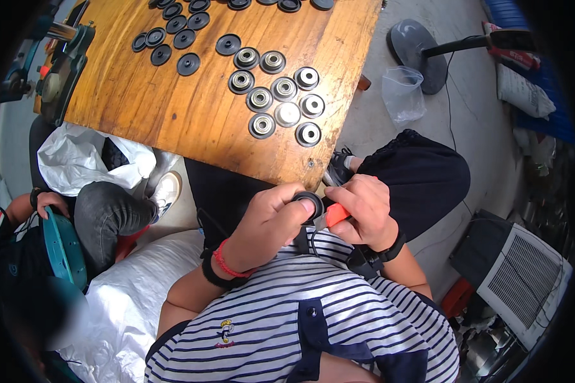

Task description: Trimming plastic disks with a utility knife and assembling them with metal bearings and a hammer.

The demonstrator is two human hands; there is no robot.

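Just past the table's near edge, my left hand (267, 222) grips a round black plastic cap (315, 199), its thumb pressed on the face. My right hand (368, 205) is closed around an orange-handled knife (336, 214). Its short grey blade points at the cap's lower right rim; whether it touches I cannot tell. On the wooden table (140, 108) beyond my hands stand several black caps with metal bearings (260, 99) seated in them. Farther back lie several plain black caps (188, 64) without metal in them.
Clamped metal equipment (64, 83) stands at the table's left end. A person on the left holds a teal basin (64, 242) beside white sacks (134, 300). Right of the table are a clear plastic bag (404, 96), a black stand base (417, 54) and a grilled white unit (524, 277).
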